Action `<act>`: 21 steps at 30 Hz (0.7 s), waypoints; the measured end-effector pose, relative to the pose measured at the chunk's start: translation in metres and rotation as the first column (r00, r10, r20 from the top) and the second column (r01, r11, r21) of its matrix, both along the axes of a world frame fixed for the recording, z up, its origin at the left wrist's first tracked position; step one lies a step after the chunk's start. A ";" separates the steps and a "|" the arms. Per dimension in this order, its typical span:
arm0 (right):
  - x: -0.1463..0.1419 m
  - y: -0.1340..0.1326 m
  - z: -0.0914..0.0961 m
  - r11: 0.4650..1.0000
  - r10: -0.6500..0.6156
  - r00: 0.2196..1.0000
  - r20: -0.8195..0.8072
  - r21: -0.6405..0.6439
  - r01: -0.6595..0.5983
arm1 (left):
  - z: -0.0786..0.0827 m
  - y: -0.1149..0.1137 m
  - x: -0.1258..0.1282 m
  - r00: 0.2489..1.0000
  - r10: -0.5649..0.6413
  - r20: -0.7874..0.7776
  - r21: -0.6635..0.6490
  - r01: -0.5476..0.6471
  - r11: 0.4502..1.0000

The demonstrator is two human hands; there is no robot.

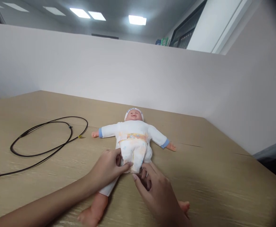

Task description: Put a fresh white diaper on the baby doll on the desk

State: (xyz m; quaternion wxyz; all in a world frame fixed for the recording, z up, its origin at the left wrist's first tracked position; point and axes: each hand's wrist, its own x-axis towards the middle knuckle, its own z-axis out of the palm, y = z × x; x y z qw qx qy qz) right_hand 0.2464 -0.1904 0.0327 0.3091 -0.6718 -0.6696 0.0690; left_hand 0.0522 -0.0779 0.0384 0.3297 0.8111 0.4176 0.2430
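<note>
A baby doll (pixel 132 130) in a white suit and cap lies on its back on the wooden table (pixel 211 176), arms spread, feet toward me. A printed diaper (pixel 134 150) covers its waist and crotch. My left hand (pixel 108 168) pinches the diaper's lower left edge by the doll's thigh. My right hand (pixel 157 192) has its fingers curled at the diaper's bottom edge between the legs and covers the doll's other leg.
A black cable (pixel 45 138) lies looped on the table's left side. White partition walls (pixel 119 66) close off the back and right edges of the table.
</note>
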 end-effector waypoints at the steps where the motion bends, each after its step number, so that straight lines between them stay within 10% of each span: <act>1: -0.002 0.000 -0.002 1.000 -0.007 1.000 0.016 0.024 0.006 | -0.001 0.000 0.002 1.000 -0.001 0.013 0.004 0.001 1.000; 21: -0.003 -0.003 0.002 0.996 -0.089 0.994 -0.060 0.010 0.090 | -0.006 -0.016 -0.005 0.993 -0.021 0.112 0.118 0.008 0.993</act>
